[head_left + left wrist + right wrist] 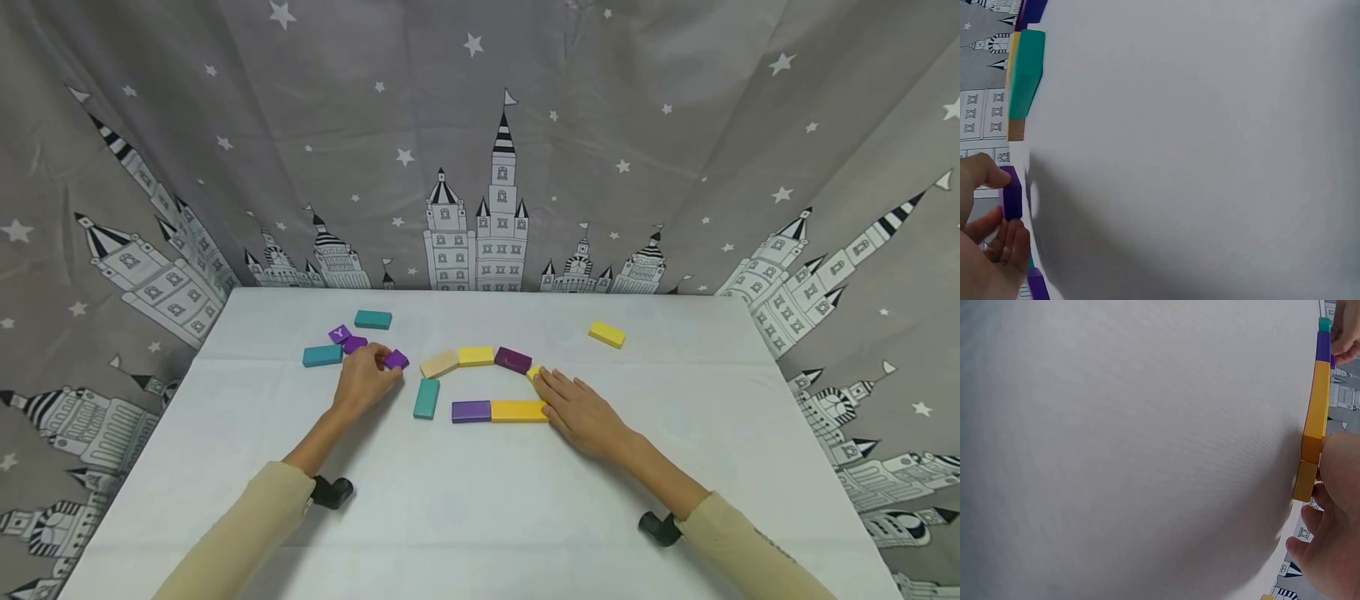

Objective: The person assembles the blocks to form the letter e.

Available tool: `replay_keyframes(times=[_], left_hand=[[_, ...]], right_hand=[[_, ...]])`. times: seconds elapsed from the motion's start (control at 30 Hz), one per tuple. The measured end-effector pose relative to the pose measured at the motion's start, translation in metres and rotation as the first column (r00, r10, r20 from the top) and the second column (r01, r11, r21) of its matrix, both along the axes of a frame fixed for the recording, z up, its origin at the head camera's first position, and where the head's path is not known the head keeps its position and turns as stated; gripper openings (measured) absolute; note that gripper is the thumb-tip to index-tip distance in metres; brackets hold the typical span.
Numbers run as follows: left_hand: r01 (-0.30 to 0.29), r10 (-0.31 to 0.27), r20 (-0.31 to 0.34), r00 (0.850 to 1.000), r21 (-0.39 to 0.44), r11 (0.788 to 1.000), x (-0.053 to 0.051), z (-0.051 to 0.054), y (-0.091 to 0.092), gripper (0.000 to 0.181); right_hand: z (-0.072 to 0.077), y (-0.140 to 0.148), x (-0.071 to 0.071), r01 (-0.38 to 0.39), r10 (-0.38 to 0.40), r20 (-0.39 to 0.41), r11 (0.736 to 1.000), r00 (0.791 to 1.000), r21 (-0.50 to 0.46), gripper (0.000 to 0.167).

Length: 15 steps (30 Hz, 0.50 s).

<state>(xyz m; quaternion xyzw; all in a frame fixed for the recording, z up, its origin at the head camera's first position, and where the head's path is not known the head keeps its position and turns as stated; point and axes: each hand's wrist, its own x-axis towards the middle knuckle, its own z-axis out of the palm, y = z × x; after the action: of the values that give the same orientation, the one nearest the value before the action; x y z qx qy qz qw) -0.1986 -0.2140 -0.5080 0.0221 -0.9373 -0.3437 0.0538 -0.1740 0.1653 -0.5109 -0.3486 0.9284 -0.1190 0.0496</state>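
Note:
My left hand (363, 379) pinches a small purple block (396, 359) between thumb and fingers; the same block (1012, 195) shows at the left edge of the left wrist view. My right hand (583, 410) lies with fingers extended at the right end of an arc of blocks, partly covering a yellow block (533, 373). It also hides the end of a long yellow stretch (517, 411), which adjoins a violet block (471, 412). The arc also has a teal block (426, 398), a beige block (439, 363), a yellow block (476, 356) and a dark purple block (513, 360).
Behind my left hand are a teal block (322, 356), another teal block (372, 319), a purple cube marked Y (340, 334) and a purple block (354, 344). A lone yellow block (607, 334) lies back right. A grey castle-print curtain (480, 75) borders the white table (480, 517).

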Motion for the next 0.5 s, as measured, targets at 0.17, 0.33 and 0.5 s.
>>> replay_keyframes(times=[0.17,0.33,0.5], left_hand=[[0.063,-0.061,-0.025,0.998,0.053,0.997,0.006,0.004,0.002,0.036],[0.163,-0.158,-0.068,0.985,0.067,0.984,0.015,0.011,0.008,0.034],[0.255,-0.248,-0.084,0.965,0.08,0.964,0.024,0.015,0.017,0.032]], right_hand=[[0.002,-0.001,0.001,0.004,-0.004,0.004,1.0,1.0,0.002,0.056],[0.001,-0.001,0.001,0.002,-0.002,-0.003,1.0,1.0,0.0,0.056],[0.0,0.0,0.0,0.003,-0.003,-0.01,1.0,1.0,-0.002,0.056]])
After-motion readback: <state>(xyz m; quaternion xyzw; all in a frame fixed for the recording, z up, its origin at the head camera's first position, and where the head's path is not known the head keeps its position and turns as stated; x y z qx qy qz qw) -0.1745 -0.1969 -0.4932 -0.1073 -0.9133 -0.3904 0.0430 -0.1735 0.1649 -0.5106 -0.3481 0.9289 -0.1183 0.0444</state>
